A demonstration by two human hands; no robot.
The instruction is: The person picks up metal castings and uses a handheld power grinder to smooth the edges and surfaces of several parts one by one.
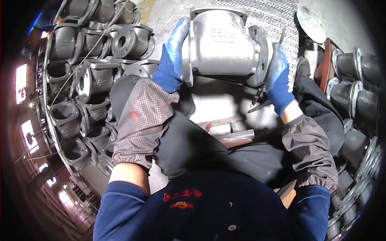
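A silver-grey cast metal valve body (pixel 225 44) with round end flanges is held up in front of my knees, its raised lettering and arrow facing me. My left hand (pixel 173 58), in a blue coated glove, is closed on the left flange. On the opposite side my right hand (pixel 278 72), gloved the same way, grips the right flange (pixel 263 52); its fingertips are partly hidden. A dark pointed tool (pixel 283 35) sticks up just beyond the right hand; I cannot tell whether the hand holds it. Below the casting, a dark rod (pixel 258 107) lies near my right wrist.
Grey valve bodies (pixel 98 78) stand stacked in rows to my left. More flanged castings (pixel 348 98) are at the right, beside a reddish-brown board (pixel 325 64). Metal bars (pixel 233 134) lie between my legs. A patterned mat (pixel 273 18) and a round pale disc (pixel 311 25) are ahead.
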